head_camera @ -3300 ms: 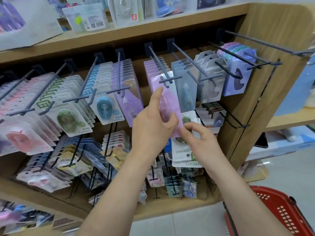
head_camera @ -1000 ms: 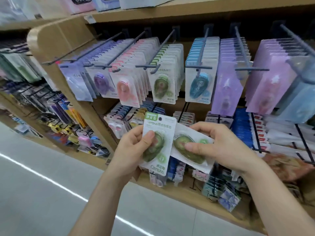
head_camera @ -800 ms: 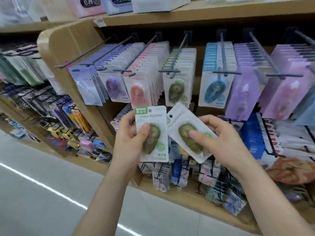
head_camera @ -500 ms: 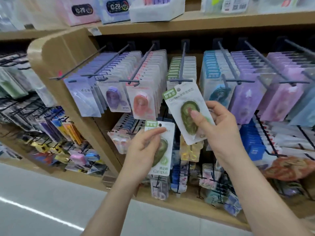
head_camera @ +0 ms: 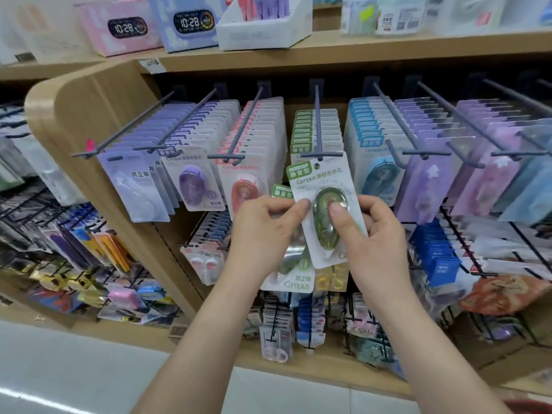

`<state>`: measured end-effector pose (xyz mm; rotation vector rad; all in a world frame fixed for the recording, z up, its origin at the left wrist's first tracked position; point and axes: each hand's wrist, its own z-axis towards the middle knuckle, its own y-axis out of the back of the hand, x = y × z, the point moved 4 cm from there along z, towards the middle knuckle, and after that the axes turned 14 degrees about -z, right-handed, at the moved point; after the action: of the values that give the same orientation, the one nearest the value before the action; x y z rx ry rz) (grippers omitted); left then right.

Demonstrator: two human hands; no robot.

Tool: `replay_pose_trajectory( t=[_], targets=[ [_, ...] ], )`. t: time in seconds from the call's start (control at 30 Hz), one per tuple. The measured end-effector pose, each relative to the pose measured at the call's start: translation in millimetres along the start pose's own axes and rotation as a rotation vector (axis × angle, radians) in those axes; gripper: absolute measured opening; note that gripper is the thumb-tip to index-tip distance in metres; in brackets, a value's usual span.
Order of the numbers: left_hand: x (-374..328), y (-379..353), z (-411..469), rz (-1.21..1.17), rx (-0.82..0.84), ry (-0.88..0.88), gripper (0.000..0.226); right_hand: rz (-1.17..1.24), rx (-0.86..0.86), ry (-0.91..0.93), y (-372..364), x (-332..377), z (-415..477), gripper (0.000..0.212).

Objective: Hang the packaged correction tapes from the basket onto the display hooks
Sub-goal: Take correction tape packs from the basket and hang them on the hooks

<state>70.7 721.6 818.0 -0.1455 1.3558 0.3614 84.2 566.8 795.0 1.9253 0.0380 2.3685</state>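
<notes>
Part-way through hanging one pack, judging by the pose. Grips a green correction tape pack (head_camera: 321,201) in the right hand (head_camera: 373,234), thumb pressed flat on the clear bubble and fingers curled behind the card. Holds it upright, tilted slightly left, right in front of the row of matching green packs (head_camera: 301,135), with its punched hole just under the tip of the middle hook (head_camera: 317,127) and not yet on it. Pinches its left edge lightly with thumb and forefinger of the left hand (head_camera: 260,231), with a second green pack (head_camera: 294,277) held lower in that same hand, behind and below the first and largely hidden by the palm and by the front card. Next, most likely: raise the front pack a touch, line the hole up with the hook tip, then slide it back along the rod to rest against the others. Calls for a small, exact lift rather than force, given thin bendable card and a narrow hole. After that, probably the same again for the spare pack.
</notes>
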Motion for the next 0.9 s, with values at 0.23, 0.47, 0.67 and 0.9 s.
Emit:
replay_pose_trajectory(
  t=[0.23, 0.47, 0.67, 0.9],
  targets=[
    [-4.5, 4.1, 8.2, 0.137, -0.057, -0.048, 0.021, -0.114, 0.261, -0.082, 1.1, -10.2, 0.6, 0.018],
    [-3.4, 6.1, 4.2, 0.288, -0.134, -0.135, 0.022, -0.181, 0.113, -0.109, 7.1, -21.6, 14.0, 0.007],
    [5.3, 31.6, -18.7, 0.149, -0.238, -0.237, 0.023, -0.297, -0.019, -0.067, -13.8, -28.8, 38.7, 0.018],
    [10.1, 27.3, -17.4, -0.300, -0.161, -0.043, 0.038, -0.517, 0.020, -0.096, -18.0, -41.4, 55.7, 0.023]
  ],
)
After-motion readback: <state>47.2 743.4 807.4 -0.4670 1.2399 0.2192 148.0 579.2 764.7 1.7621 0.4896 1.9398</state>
